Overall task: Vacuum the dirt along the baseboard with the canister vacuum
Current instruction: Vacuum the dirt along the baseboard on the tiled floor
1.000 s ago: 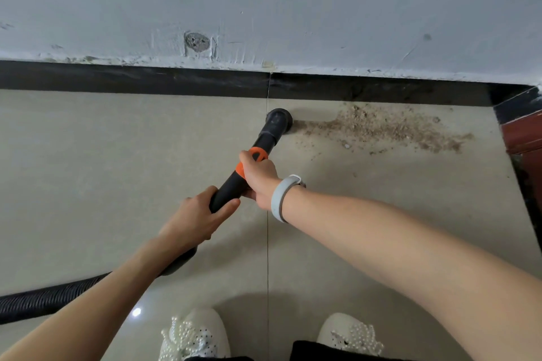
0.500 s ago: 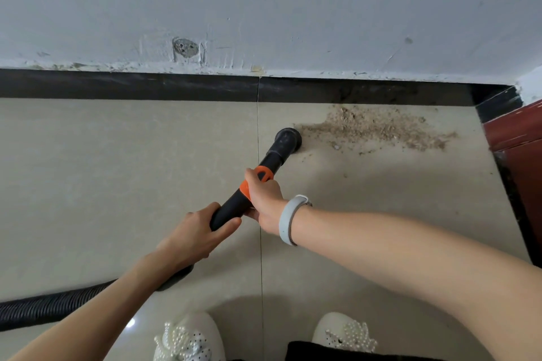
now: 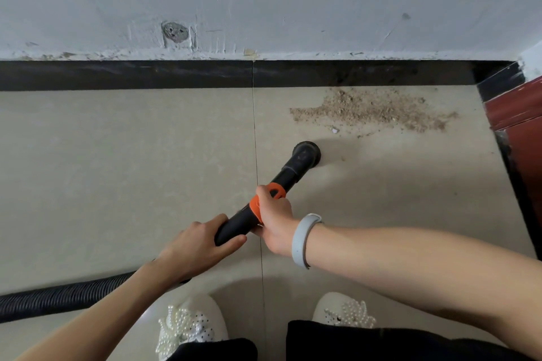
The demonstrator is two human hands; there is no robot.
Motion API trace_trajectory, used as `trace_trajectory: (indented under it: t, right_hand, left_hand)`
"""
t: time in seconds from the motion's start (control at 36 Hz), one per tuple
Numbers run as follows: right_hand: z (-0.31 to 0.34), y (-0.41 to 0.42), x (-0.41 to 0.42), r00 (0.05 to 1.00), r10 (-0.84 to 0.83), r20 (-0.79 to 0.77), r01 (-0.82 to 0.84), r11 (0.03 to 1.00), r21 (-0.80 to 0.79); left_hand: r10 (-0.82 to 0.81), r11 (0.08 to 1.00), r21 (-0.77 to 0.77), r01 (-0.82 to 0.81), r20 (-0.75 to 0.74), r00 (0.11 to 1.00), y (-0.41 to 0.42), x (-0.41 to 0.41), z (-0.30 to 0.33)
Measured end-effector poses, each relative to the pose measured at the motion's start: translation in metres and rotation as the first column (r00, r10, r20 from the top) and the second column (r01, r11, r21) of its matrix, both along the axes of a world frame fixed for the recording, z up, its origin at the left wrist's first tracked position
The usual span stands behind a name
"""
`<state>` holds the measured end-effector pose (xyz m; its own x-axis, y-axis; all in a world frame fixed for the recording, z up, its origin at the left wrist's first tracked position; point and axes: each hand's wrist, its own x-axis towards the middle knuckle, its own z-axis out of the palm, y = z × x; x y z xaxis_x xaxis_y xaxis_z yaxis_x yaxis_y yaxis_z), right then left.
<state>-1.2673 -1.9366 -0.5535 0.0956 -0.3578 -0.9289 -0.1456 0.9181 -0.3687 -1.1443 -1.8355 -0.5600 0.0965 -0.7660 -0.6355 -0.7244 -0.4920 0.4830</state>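
I count two hands on one black vacuum wand (image 3: 289,173): my left hand (image 3: 199,246) and my right hand (image 3: 274,214). The wand has one orange collar (image 3: 258,202) and one ribbed hose (image 3: 58,297). There is one patch of dirt (image 3: 372,110), one black baseboard (image 3: 146,75), one grey wristband (image 3: 303,239), two white shoes (image 3: 190,325) with pearls, and two floor tiles (image 3: 117,170) divided by one joint.
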Motion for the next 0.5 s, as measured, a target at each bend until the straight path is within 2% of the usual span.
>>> trace_trajectory:
  t: [0.11,0.25,0.5]
  right_hand:
    - [-0.007,0.012,-0.007,1.0,-0.022,0.001,0.022,0.999,0.029]
    - [-0.013,0.023,-0.008,0.989,-0.146,0.035,0.143,0.986,0.083]
    - [-0.009,-0.008,-0.02,0.974,-0.228,-0.014,0.227,0.973,-0.031]
  left_hand:
    - [-0.013,1.0,-0.003,0.013,-0.005,1.0,0.011,-0.007,0.001]
    - [-0.064,0.998,0.013,0.063,0.026,0.998,0.017,0.0,0.005]
    - [-0.149,0.988,-0.037,0.152,0.063,0.987,-0.026,-0.011,0.003]
